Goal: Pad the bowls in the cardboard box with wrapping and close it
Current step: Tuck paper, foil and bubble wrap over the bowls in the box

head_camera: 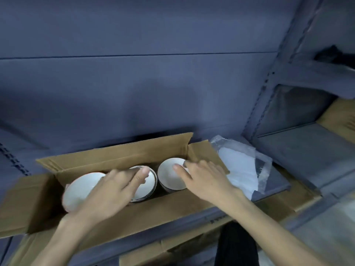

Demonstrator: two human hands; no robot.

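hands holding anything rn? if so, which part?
Nothing clearly gripped. Left hand lies flat over the left bowls; right hand fingers rest on the right bowl rim.

A grey-blue panelled wall (pixel 144 73) fills the view beyond the hands, crossed by one thin horizontal seam. To the right of the hands stands grey metal shelving (pixel 307 104), its slanted upright (pixel 269 83) punched with a row of slots. A dark shape sits on the upper shelf (too blurred to identify). Flattened cardboard (pixel 340 116) lies on a shelf at far right, and more lies under the hands. The light is dim and cool.
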